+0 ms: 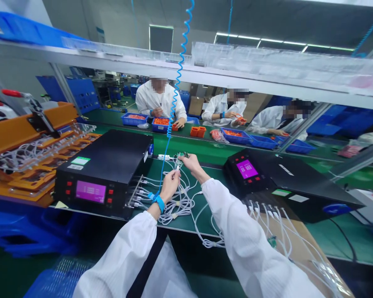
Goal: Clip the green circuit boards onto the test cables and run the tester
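My right hand (191,162) grips a small green circuit board (182,155) near the back edge of the bench. Just below it, my left hand (170,183) pinches the end of a white cable (177,166), close to the board; whether the plug is in the board I cannot tell. A blue wrist strap (158,203) with a coiled cord sits on my left wrist. Under both hands lies a tangle of white cables (178,207), several of them plugged into the black tester (102,165) on the left.
A second black tester (286,182) stands at the right, with white cables along its front. At far left is an orange fixture (31,157). The blue coiled cord (178,82) hangs down past the shelf (161,66). Across the bench, several co-workers handle orange parts in blue bins (236,135).
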`<state>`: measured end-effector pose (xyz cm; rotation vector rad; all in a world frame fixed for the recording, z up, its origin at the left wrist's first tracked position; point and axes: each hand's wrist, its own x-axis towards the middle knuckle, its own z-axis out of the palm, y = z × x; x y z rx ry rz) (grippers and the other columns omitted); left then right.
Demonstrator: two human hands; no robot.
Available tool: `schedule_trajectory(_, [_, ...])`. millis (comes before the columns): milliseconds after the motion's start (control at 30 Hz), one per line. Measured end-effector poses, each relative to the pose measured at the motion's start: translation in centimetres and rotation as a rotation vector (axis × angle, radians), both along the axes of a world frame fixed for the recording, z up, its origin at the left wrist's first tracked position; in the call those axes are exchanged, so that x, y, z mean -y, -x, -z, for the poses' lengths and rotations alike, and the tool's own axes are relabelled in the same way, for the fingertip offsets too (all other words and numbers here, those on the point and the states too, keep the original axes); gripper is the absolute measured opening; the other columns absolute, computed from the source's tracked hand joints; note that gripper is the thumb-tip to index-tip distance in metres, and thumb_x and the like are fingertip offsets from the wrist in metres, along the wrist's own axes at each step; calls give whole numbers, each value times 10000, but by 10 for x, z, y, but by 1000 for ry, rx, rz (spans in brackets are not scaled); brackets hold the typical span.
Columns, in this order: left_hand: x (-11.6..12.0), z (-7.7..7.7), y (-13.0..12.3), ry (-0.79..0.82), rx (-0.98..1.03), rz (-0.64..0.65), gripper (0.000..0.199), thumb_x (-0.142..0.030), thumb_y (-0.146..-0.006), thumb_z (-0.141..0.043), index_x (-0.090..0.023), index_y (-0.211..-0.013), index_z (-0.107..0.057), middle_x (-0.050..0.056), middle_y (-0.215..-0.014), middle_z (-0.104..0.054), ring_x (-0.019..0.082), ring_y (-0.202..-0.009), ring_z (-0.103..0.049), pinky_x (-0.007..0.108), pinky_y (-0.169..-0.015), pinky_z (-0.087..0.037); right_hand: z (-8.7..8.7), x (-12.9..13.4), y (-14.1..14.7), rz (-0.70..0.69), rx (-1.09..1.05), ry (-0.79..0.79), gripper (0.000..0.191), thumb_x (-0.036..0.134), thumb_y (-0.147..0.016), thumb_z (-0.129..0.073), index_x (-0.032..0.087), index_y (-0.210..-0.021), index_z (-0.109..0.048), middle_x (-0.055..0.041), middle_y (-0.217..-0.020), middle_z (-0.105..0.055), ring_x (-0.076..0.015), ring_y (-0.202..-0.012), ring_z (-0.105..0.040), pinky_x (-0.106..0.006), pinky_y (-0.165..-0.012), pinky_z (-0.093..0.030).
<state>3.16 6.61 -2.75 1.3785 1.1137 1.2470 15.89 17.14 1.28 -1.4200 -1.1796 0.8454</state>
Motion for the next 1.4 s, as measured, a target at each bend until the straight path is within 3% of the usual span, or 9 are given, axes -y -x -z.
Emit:
schedule_trajectory(100, [6,4,2,-42,-100,3,389,-493,-975,-504,-183,-751,-575,-6,-581,-556,128,-545,-499,255,-573,-365,2,-26,-16,188,-116,-14,210,316,-777,-741,179,-707,-597,28,-592,-570,-113,-597,-507,-216,-520,-365])
schedule_trajectory(200, [5,10,4,88,29,-66,325,-454,-995,-510,-177,-843,-587,-9,-620,-583,108,-508,-474,233,-519,-335,3,-49,-33,278,-238,14,176,270,-843,-678,192,-746,-553,27,-593,-565,-111,-575,-524,-202,-478,-384])
schedule_trajectory(300, [-3,15,4,267,271,-136,206,-360,-1007,-524,-170,-941,-567,-17,-690,-600,79,-471,-435,205,-450,-297,10,-65,-36,261,-332,43,137,202,-891,-598,207,-785,-512,32,-598,-570,-103,-538,-541,-190,-453,-423])
schedule_trajectory(467, [-10,18,4,349,415,-185,130,-247,-987,-600,-151,-910,-558,-3,-761,-607,77,-562,-582,188,-510,-443,31,-83,-17,178,-357,70,92,105,-906,-543,193,-886,-526,16,-660,-627,-123,-588,-658,-240,-551,-573])
schedule_trajectory(700, [-12,4,10,493,431,-214,77,-160,-988,-593,-126,-922,-576,16,-791,-615,92,-584,-644,190,-465,-444,49,-98,-17,120,-47,98,111,229,-886,-664,157,-954,-613,-28,-772,-705,-154,-719,-702,-280,-712,-595])
schedule_trajectory(833, [-17,5,11,502,369,-210,169,-169,-996,-581,-118,-835,-592,-7,-657,-586,65,-415,-502,199,-364,-317,50,-97,-19,46,257,94,185,265,-759,-807,181,-832,-659,-67,-812,-738,-224,-895,-725,-302,-844,-555])
schedule_trajectory(967, [-20,4,12,511,350,-195,222,-150,-993,-568,-106,-778,-606,10,-648,-590,74,-426,-523,192,-357,-315,49,-88,-12,-48,540,100,176,217,-724,-845,190,-719,-671,-110,-852,-758,-279,-974,-728,-322,-871,-515])
schedule_trajectory(1133, [-18,-3,15,513,382,-163,265,-136,-990,-550,-92,-737,-614,31,-701,-598,69,-448,-536,176,-350,-319,41,-73,-13,-93,803,38,27,185,-857,-727,210,-853,-716,-115,-938,-769,-257,-977,-725,-293,-830,-479])
schedule_trajectory(1400, [-18,-12,9,389,383,-77,192,-262,-914,-730,-94,-865,-652,140,-1063,-713,92,-557,-655,183,-369,-409,13,-31,-39,-210,881,-242,168,194,-918,-608,199,-1051,-711,-88,-1045,-726,-209,-965,-666,-293,-888,-475])
